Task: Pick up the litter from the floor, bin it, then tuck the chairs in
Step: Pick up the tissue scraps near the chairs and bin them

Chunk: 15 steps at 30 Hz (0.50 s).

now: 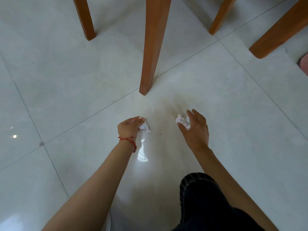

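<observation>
Two crumpled white tissues lie low over the pale tiled floor. My left hand (129, 126), with a red string at the wrist, grips one crumpled tissue (144, 126) in curled fingers. My right hand (197, 129) is spread around the other crumpled tissue (183, 121), thumb below it and fingers behind it; the fingers are only loosely bent and do not close on it. A wooden leg (153, 52) stands on the floor just beyond both hands.
More wooden legs stand at the back left (85, 19), back right (220, 15) and far right (280, 30). A pink object (304, 64) shows at the right edge. My dark-trousered knee (205, 197) is at the bottom. Small dark specks dot the tiles between my hands.
</observation>
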### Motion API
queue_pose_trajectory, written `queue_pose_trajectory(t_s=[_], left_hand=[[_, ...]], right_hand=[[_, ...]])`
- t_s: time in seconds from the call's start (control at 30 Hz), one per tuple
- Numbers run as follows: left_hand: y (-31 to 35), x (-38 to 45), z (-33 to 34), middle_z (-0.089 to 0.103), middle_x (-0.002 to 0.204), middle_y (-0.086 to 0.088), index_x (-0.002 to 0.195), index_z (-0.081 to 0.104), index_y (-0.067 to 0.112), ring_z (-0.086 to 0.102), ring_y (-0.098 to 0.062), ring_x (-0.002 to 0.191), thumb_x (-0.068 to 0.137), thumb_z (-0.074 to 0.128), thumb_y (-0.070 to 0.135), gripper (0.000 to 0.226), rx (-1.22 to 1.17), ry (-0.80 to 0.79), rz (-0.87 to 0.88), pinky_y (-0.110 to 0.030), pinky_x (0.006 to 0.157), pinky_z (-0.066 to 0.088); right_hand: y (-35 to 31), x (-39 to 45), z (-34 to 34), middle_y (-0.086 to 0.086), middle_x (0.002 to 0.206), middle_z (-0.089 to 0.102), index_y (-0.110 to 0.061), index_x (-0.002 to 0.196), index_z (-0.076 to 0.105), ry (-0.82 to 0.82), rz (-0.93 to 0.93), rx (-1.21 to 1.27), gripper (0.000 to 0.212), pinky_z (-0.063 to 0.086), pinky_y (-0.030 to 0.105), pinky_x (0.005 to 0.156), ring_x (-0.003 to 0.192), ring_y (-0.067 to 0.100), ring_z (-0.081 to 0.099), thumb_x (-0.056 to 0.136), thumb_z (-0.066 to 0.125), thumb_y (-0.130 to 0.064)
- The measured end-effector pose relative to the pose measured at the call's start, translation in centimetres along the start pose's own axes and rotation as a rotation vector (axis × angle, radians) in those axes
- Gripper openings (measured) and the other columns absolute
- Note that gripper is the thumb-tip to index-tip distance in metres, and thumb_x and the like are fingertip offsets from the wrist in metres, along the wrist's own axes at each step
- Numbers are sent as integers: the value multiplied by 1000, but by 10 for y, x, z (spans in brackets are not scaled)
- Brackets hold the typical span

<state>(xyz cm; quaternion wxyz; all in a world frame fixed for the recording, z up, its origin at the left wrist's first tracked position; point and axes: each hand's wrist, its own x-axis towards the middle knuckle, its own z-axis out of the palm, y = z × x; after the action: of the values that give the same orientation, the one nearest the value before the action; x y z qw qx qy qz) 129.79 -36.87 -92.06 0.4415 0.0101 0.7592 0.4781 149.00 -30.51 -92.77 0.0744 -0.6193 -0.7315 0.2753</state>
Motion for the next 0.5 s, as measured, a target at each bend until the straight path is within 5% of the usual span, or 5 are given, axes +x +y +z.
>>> queue_pose_trajectory(t_s=[0.13, 0.37, 0.5], left_hand=[[-4, -8, 1, 66, 61, 3, 87, 69, 5, 60, -11, 66, 74, 71, 2, 13, -94, 9, -17, -12, 60, 54], [2, -4, 3, 65, 48, 11, 74, 69, 6, 62, -8, 61, 76, 70, 5, 2, -64, -3, -15, -14, 59, 54], [11, -12, 12, 68, 59, 5, 77, 70, 7, 63, -10, 66, 75, 71, 6, 3, -61, -14, -28, -13, 57, 53]], right_hand=[[-4, 13, 14, 6, 147, 35, -18, 137, 39, -58, 0, -45, 57, 35, 39, 105, 133, 24, 30, 87, 59, -35], [-6, 19, 24, 12, 116, 53, -6, 109, 63, -34, -26, 84, 23, 49, 36, 87, 105, 28, 53, 90, 54, -13], [-10, 13, 11, 11, 103, 65, -7, 99, 70, -29, 149, 385, 16, 46, 14, 77, 87, 16, 61, 85, 63, -13]])
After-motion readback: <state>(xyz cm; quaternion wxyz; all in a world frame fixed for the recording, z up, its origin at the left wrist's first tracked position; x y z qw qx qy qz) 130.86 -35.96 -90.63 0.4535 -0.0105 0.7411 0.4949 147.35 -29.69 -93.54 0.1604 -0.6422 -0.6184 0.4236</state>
